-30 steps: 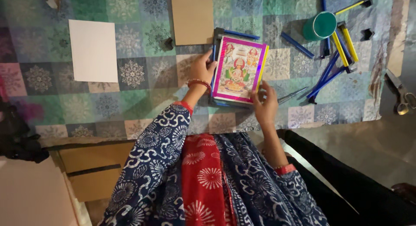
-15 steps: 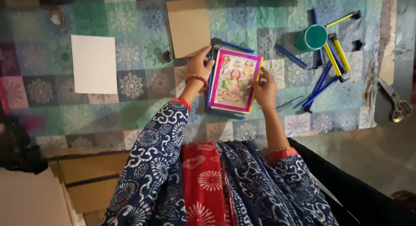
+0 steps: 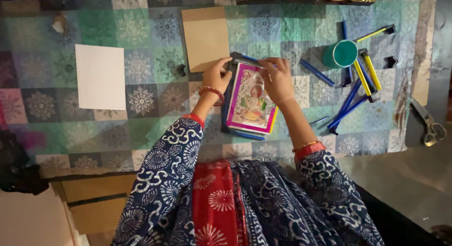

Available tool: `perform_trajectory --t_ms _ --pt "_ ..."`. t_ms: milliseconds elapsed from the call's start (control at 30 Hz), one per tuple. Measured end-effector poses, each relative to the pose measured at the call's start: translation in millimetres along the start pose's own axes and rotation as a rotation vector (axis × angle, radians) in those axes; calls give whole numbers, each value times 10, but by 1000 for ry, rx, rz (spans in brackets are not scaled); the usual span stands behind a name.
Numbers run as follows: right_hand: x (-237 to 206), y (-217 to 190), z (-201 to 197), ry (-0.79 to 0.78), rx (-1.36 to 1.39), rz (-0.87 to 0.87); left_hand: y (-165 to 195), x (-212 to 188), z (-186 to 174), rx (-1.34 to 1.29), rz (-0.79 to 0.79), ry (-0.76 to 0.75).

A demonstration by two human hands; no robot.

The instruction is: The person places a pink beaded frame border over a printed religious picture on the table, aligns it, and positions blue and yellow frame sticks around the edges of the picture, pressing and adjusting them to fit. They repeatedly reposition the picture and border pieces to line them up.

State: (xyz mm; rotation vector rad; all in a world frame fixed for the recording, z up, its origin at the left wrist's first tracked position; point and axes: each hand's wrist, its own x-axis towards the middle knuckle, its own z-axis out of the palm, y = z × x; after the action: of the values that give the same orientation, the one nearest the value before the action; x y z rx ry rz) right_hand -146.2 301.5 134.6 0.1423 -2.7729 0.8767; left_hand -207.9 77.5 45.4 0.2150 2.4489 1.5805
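Pinching the top edge of the pink-bordered picture card [image 3: 251, 103], both hands at work!
Left hand [image 3: 217, 76] and right hand [image 3: 278, 78] grip its upper corners (blue strips underneath); brown card [image 3: 205, 37] just above, teal cup [image 3: 340, 53] to the right.

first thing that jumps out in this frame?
The bright pink-bordered picture card at centre, with the left hand and right hand both at its top edge. Next, the white sheet at left and the scatter of blue and yellow pens at right.
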Motion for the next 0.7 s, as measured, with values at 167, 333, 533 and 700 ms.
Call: perform_trajectory --t_ms 167,333,533,700 --pt "213 24 176 -102 56 -50 85 16 -11 46 -40 35" --pt "266 24 205 -149 90 -39 185 -18 9 78 -34 89" --pt "295 -36 200 -141 93 -52 338 -94 -7 129 -67 118" --pt "308 -124 205 -153 43 8 426 -127 13 130 -42 155"
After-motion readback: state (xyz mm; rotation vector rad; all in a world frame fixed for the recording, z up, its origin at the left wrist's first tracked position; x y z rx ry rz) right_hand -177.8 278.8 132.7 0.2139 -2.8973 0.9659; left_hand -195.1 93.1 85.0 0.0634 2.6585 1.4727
